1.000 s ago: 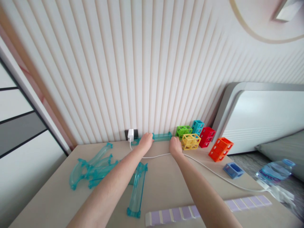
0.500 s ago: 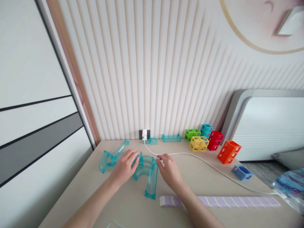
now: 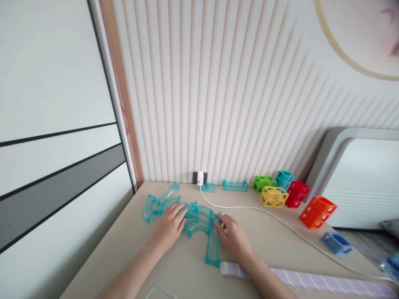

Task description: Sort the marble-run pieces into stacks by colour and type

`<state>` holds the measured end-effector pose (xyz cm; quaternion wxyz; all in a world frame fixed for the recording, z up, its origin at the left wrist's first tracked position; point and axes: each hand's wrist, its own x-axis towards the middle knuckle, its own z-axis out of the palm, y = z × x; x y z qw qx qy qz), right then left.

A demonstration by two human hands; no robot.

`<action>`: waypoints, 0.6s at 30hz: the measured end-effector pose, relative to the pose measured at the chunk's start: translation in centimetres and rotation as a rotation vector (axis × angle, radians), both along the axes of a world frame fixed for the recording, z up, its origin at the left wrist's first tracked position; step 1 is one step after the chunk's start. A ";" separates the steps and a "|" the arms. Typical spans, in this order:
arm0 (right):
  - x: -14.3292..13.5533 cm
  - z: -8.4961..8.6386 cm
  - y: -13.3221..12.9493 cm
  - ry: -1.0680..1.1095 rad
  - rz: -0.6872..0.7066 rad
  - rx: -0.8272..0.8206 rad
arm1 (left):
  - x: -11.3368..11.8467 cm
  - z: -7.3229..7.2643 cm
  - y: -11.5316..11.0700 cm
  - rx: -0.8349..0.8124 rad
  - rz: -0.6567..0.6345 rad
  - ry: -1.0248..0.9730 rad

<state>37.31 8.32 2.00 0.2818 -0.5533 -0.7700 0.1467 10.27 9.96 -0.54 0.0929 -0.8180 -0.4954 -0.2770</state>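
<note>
Translucent teal track pieces, some curved, some straight, lie joined on the beige table. My left hand (image 3: 171, 224) rests at the middle of this track, fingers spread over a short piece (image 3: 190, 210). To its right, my right hand (image 3: 232, 232) is at the upper end of a straight piece (image 3: 213, 243), fingertips touching or very near its edge. The fingers of my right hand are bent and apart. Between the hands, two curved pieces (image 3: 198, 226) run toward the straight piece. A further curved piece (image 3: 147, 209) forms the left end of the track.
Colored frame blocks stand at the right: green, yellow (image 3: 273, 197), teal, red (image 3: 297, 194), orange (image 3: 318, 212) and blue (image 3: 337, 243). A white cable (image 3: 249, 207) crosses the table from a plug (image 3: 200, 178). A lilac strip (image 3: 311, 280) lies in front. Loose teal pieces (image 3: 235, 186) lie by the wall.
The view has shifted, so things appear further right. My left hand's fingers have spread and uncovered more of the track's middle. My right hand stays by the straight piece's upper end.
</note>
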 end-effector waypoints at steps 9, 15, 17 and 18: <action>0.0 0.1 0.0 0.026 0.048 -0.041 | -0.1 0.2 0.2 -0.034 0.039 -0.058; 0.0 0.0 0.0 0.013 0.050 -0.033 | -0.4 -0.3 0.6 -0.014 0.048 -0.025; 0.0 0.0 0.0 0.003 0.049 -0.025 | -0.5 -0.4 0.8 0.009 0.047 -0.012; 0.0 0.0 0.0 -0.001 0.048 -0.020 | -0.5 -0.5 0.9 0.025 0.047 -0.010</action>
